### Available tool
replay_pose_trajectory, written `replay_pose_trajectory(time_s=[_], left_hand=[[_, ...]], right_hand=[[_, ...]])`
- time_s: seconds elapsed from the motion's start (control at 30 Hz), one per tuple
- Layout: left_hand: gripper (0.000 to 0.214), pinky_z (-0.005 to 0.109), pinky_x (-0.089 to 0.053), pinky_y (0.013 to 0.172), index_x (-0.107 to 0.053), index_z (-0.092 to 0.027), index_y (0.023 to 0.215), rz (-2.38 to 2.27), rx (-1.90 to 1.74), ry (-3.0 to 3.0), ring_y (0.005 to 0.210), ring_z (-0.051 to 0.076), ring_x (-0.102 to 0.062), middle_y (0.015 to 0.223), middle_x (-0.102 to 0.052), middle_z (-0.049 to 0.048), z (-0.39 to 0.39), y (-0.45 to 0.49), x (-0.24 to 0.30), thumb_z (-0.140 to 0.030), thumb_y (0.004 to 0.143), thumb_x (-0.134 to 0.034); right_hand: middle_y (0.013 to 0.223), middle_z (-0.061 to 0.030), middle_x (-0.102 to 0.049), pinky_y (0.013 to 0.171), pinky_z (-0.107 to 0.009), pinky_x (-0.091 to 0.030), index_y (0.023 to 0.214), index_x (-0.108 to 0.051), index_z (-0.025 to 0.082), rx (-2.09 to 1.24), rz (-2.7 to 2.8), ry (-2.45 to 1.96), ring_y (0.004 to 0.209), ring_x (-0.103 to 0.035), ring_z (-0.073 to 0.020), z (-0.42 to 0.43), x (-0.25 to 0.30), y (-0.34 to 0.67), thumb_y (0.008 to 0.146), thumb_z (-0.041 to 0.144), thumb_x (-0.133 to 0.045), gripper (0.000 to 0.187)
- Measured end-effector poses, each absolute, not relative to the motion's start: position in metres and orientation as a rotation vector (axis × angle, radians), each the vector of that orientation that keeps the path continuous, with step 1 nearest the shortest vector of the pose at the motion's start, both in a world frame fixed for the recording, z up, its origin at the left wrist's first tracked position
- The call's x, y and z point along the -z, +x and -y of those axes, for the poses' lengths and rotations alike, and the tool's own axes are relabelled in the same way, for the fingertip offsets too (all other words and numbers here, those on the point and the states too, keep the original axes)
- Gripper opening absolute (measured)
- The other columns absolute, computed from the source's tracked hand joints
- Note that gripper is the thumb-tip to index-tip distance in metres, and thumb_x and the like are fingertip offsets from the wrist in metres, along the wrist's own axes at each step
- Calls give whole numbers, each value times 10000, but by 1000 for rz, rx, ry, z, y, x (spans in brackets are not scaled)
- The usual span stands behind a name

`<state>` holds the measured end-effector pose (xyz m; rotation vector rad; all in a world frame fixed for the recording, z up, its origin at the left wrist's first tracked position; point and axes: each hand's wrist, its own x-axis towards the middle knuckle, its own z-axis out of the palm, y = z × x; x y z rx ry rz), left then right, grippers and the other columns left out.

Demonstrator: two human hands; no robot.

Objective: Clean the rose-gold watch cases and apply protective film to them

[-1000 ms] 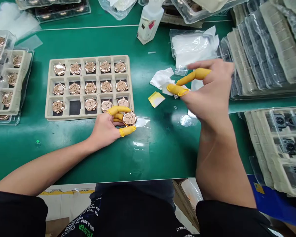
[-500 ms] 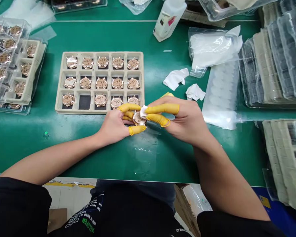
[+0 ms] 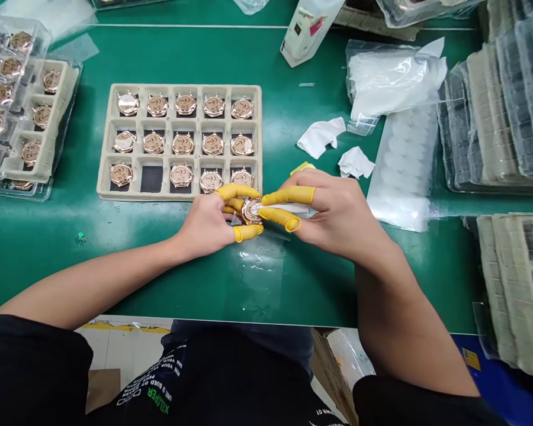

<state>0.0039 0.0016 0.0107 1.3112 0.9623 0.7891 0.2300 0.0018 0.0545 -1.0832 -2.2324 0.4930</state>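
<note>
Beside the front edge of the beige tray (image 3: 182, 196), my left hand (image 3: 208, 222) grips a rose-gold watch case (image 3: 250, 211) by its rim, its back facing up. Yellow finger cots cover the fingertips of both hands. My right hand (image 3: 333, 207) pinches a slim white stick-like piece (image 3: 296, 208), with its pointed end against the case back. Whether this is a tool or a folded wipe, I cannot tell. The tray holds several similar watch cases on black pads; one front-row compartment shows a bare black pad (image 3: 151, 179).
More watch cases lie in stacked trays (image 3: 48, 139) at the left. Crumpled white wipes (image 3: 321, 137), a bag of white wipes (image 3: 395, 80) and a white bottle (image 3: 308, 29) are beyond my right hand. Tray stacks (image 3: 501, 118) line the right side. Clear film (image 3: 257, 272) lies before me.
The white piece in my right hand has turned, so its length now shows between the fingers and its tip meets the case back. The view has shifted slightly.
</note>
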Motion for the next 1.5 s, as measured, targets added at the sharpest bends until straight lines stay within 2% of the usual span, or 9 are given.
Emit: replay_pose_trajectory(time_s=[0.1, 0.27, 0.4, 0.53, 0.67, 0.8, 0.93, 1.03, 1.5], left_hand=[[572, 270, -656, 841, -746, -185, 1203, -959, -774, 1318, 873, 145, -754, 979, -789, 29, -1, 4, -11, -207, 657, -913], [589, 284, -661, 835, -748, -188, 1224, -984, -763, 1304, 854, 151, -753, 932, -778, 21, -2, 4, -12, -207, 658, -914], [598, 280, -663, 834, -752, -180, 1204, -982, -776, 1285, 839, 145, -754, 959, -790, 30, -2, 4, -12, -207, 634, -932], [600, 267, -661, 820, -742, -170, 1207, -976, -779, 1229, 837, 140, -755, 948, -789, 26, -2, 5, -13, -210, 639, -932], [611, 237, -652, 796, -748, -164, 1194, -993, -784, 1210, 823, 128, -752, 922, -786, 15, -2, 6, -13, -180, 613, -938], [615, 263, -667, 806, -737, -160, 1204, -983, -778, 1176, 840, 147, -771, 954, -802, 30, -1, 7, -12, -185, 622, -935], [608, 282, -675, 825, -735, -169, 1213, -986, -787, 1159, 854, 156, -784, 991, -809, 36, -1, 8, -12, -194, 638, -930], [625, 293, -679, 834, -731, -160, 1212, -993, -776, 1123, 862, 165, -791, 1003, -814, 41, -1, 8, -14, -190, 624, -940], [633, 241, -671, 789, -757, -160, 1174, -999, -766, 1119, 840, 153, -791, 963, -825, 28, -1, 7, -16, -161, 577, -968]], right_hand=[[871, -42, -740, 682, -358, -491, 990, -822, 292, -562, 2265, -1046, 754, -632, -186, -4, -53, 227, 947, 295, -739, 93], [782, -42, -668, 659, -365, -445, 954, -786, 276, -431, 2199, -1130, 718, -573, -196, -5, -48, 223, 962, 320, -712, 87], [818, -42, -683, 676, -359, -446, 934, -746, 259, -482, 2250, -1013, 734, -572, -189, -5, -45, 220, 969, 273, -685, 72], [795, -48, -652, 662, -355, -422, 914, -727, 243, -341, 2173, -1057, 720, -550, -192, -6, -43, 218, 956, 255, -681, 63], [822, -34, -654, 654, -338, -442, 920, -747, 258, -516, 2217, -1031, 715, -576, -171, -6, -44, 220, 955, 275, -700, 61], [807, -45, -630, 619, -343, -418, 912, -769, 244, -435, 2097, -1163, 704, -566, -177, -7, -42, 219, 956, 315, -698, 110], [751, -28, -597, 602, -337, -410, 894, -770, 264, -558, 2150, -1064, 666, -542, -167, -6, -39, 217, 963, 336, -691, 127], [789, -39, -604, 605, -332, -408, 914, -769, 249, -496, 2080, -1087, 703, -560, -170, -7, -38, 216, 967, 307, -681, 119], [813, -33, -607, 616, -327, -418, 916, -758, 240, -553, 2067, -1007, 708, -568, -164, -9, -33, 216, 967, 289, -718, 82]])
